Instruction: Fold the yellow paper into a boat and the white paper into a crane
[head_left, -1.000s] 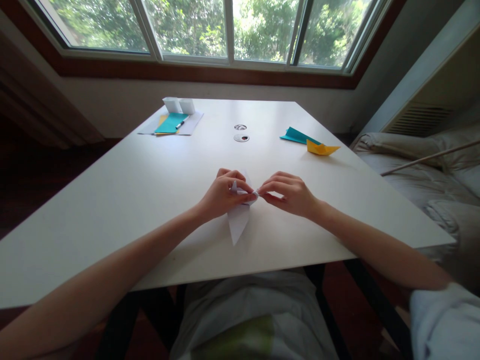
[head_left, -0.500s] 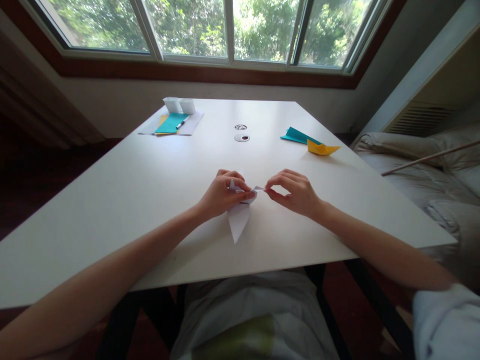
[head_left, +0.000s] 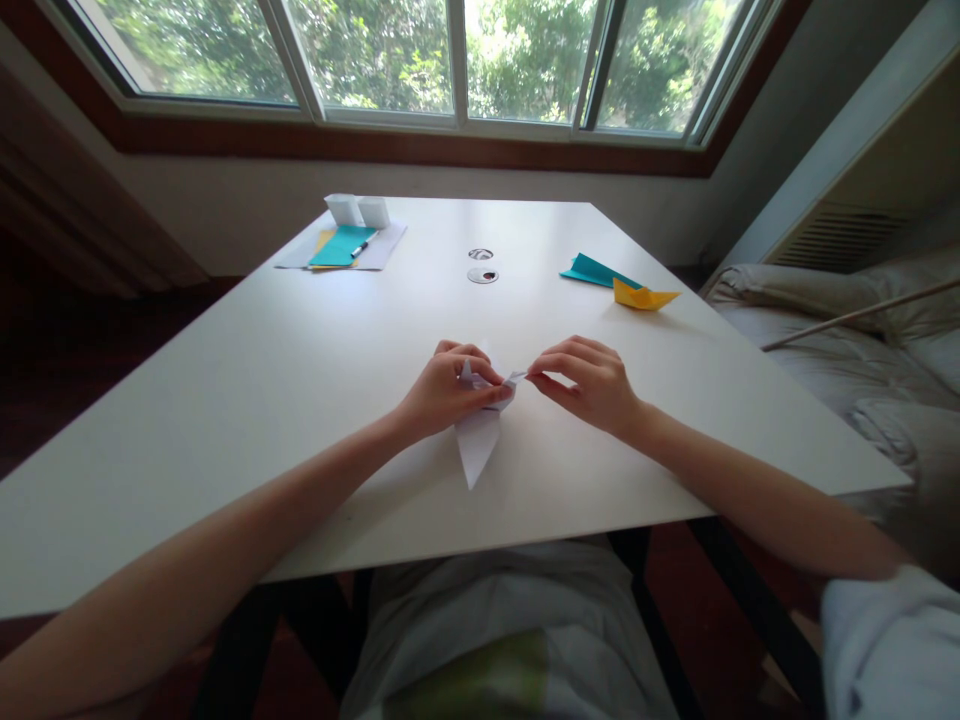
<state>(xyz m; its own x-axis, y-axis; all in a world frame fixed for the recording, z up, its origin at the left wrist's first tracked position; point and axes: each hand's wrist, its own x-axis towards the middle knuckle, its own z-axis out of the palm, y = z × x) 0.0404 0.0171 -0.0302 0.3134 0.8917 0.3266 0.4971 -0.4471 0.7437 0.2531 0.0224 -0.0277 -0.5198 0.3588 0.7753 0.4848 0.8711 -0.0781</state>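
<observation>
A white origami crane (head_left: 478,445) is held just over the near middle of the table, one pointed wing hanging toward me. My left hand (head_left: 454,388) pinches its body between thumb and fingers and covers much of it. At the crane's right end, a thin pointed tip is caught between the thumb and forefinger of my right hand (head_left: 583,378). The far side of the folded paper is hidden behind my left fingers.
On the white table (head_left: 300,400), a teal paper plane (head_left: 596,270) and a yellow paper boat (head_left: 645,296) lie at the right. Back left are paper sheets (head_left: 343,246), a pen (head_left: 364,244) and two white cups (head_left: 358,210). Round inserts (head_left: 482,275) sit mid-table.
My right hand has shifted slightly up and to the left, and the pinched tip of the crane now angles a little higher. My left hand keeps its hold.
</observation>
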